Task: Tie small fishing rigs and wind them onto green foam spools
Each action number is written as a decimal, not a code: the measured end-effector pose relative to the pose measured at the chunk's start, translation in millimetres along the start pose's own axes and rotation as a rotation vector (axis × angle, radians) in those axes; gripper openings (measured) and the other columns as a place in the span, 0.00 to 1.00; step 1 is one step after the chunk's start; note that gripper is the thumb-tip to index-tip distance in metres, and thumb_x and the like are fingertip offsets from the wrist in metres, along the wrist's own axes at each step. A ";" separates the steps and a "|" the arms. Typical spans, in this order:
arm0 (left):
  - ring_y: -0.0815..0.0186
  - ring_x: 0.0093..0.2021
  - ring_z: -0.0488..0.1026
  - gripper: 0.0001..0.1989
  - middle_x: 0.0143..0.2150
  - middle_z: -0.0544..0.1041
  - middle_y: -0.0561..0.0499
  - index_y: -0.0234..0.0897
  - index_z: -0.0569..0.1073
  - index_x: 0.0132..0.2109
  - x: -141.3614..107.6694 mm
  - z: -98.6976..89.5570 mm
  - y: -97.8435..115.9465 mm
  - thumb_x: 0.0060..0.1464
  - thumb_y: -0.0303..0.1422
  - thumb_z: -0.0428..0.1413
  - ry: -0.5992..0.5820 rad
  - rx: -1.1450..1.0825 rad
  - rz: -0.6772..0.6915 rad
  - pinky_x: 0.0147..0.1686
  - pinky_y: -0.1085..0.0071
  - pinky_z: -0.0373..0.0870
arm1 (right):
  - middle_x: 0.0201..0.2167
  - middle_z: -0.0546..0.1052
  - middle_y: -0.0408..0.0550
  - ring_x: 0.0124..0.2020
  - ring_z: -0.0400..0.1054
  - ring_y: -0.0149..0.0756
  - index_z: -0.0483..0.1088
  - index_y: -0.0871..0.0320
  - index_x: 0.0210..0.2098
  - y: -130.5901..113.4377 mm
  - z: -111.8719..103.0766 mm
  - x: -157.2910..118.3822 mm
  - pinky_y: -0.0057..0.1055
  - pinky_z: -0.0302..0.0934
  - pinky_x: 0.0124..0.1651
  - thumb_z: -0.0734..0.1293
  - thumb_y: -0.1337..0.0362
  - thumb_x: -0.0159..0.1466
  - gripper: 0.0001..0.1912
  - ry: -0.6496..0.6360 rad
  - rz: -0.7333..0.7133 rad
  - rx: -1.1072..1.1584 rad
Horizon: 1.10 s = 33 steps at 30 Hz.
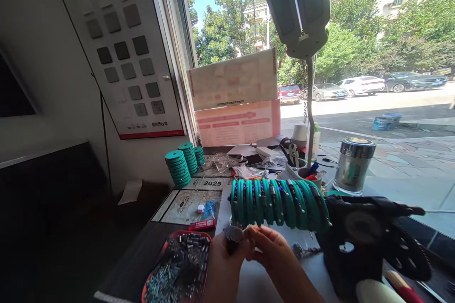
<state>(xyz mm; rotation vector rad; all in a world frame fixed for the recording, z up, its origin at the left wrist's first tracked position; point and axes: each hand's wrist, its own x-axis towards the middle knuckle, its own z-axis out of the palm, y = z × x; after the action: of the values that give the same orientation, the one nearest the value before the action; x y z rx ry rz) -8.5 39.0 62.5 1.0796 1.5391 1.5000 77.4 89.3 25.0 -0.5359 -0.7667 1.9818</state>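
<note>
My left hand is closed round a dark grey round piece; its exact kind does not show. Fingertips of my right hand are pinched together against the left hand, and what they grip, if anything, is too small to name. Just beyond both hands runs a row of green line spools on a horizontal spindle, with dark bits and pale pins along them. A red-rimmed tray sits left of my left hand. In it lie small metal cylinders and a heap of bluish screw-like pieces.
A black machine with a crank stands at the right, joined to the spools. Stacked green spools are at the back left. A lamp hangs overhead, its stem rising beside a pen holder. A lidded jar stands by the window.
</note>
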 end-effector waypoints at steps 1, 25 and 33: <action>0.74 0.18 0.56 0.07 0.15 0.63 0.56 0.32 0.69 0.19 0.3 0.3 0.9 0.37 0.31 0.57 -0.003 -0.005 -0.002 0.19 0.77 0.53 | 0.11 0.68 0.41 0.14 0.60 0.26 0.72 0.62 0.18 -0.8 -0.4 0.3 0.23 0.58 0.18 0.74 0.56 0.41 0.15 0.000 -0.007 -0.016; 0.74 0.18 0.52 0.13 0.15 0.58 0.57 0.32 0.68 0.22 6.5 6.6 -12.0 0.41 0.39 0.55 0.053 0.086 -0.018 0.17 0.77 0.49 | 0.20 0.73 0.47 0.23 0.65 0.37 0.74 0.59 0.26 -13.4 -5.1 -19.4 0.28 0.59 0.25 0.62 0.52 0.55 0.17 0.147 -0.424 -0.820; 0.69 0.23 0.58 0.18 0.18 0.64 0.52 0.32 0.68 0.20 -9.8 3.8 16.1 0.47 0.42 0.49 0.054 0.381 0.107 0.22 0.75 0.53 | 0.26 0.74 0.49 0.27 0.68 0.40 0.71 0.54 0.32 -27.7 -9.2 -36.2 0.30 0.56 0.28 0.56 0.70 0.59 0.13 0.099 -0.960 -1.524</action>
<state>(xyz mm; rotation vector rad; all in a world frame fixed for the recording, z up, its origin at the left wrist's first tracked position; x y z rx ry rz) 0.2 31.1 77.7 1.3636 1.8812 1.3447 117.6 71.3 40.2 -0.8328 -1.9373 0.2237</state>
